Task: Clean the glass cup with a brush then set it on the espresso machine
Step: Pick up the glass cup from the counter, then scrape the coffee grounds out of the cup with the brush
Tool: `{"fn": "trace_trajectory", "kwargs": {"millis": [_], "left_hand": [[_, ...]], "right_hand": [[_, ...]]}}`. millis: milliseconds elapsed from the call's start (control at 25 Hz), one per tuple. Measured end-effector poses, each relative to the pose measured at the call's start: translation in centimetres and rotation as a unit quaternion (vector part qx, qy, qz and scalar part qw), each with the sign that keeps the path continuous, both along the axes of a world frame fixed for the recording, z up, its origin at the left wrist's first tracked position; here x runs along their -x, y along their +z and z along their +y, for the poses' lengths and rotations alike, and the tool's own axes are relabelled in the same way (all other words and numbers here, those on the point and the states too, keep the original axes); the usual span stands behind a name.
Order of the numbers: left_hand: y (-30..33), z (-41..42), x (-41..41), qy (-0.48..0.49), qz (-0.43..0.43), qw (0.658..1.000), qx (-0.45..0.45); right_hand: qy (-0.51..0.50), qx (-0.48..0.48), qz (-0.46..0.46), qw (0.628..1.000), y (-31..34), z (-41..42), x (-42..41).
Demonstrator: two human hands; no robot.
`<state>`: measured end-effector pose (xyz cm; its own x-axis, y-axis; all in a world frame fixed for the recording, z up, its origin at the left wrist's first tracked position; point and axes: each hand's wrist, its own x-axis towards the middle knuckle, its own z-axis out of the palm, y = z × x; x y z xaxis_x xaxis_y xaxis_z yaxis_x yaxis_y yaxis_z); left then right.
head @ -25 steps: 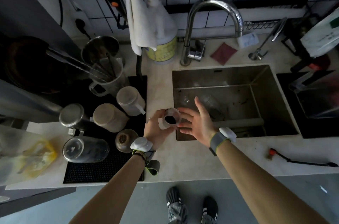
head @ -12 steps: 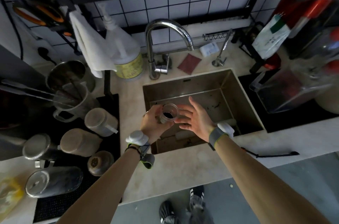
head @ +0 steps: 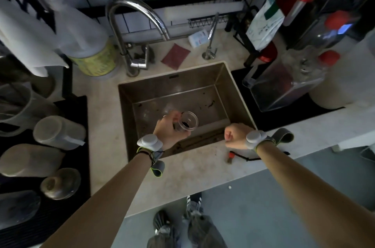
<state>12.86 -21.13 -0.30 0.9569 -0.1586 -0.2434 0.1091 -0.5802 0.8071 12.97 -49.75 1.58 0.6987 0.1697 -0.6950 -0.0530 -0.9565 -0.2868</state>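
Observation:
Over the steel sink (head: 182, 83), my left hand (head: 167, 131) grips a small clear glass cup (head: 188, 121). The cup is tilted with its mouth toward me, and dark dregs sit in its bottom. My right hand (head: 233, 136) is a closed fist with nothing in it, hovering at the sink's front right corner. Just below that fist, a thin brush (head: 231, 156) with a red-orange head and a black handle lies on the counter; my wrist hides part of the handle. I cannot make out the espresso machine.
A curved faucet (head: 129, 6) rises behind the sink, with a soap bottle (head: 92, 59) and a hanging white towel (head: 22, 36) to its left. Upturned cups and jugs (head: 58, 131) sit on a black mat (head: 78, 105) at left. A clear tub (head: 282, 85) stands at right.
My right hand left the cup, swung right and closed into a fist above the brush. My left hand kept the cup and tilted it over the sink. The camera moved closer and rightward.

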Motion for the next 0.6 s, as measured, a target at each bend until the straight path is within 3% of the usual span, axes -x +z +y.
{"fn": "trace_trajectory", "kwargs": {"millis": [360, 600], "left_hand": [[-1.8, -6.2, -0.6, -0.096, 0.014, 0.995, -0.009], [-2.0, -7.6, -1.2, -0.106, 0.016, 0.994, 0.015]], "right_hand": [[0.068, 0.104, -0.031, 0.992, -1.2, -6.8, 4.0], [0.062, 0.157, -0.019, 0.986, -1.6, -10.1, 5.1]]}}
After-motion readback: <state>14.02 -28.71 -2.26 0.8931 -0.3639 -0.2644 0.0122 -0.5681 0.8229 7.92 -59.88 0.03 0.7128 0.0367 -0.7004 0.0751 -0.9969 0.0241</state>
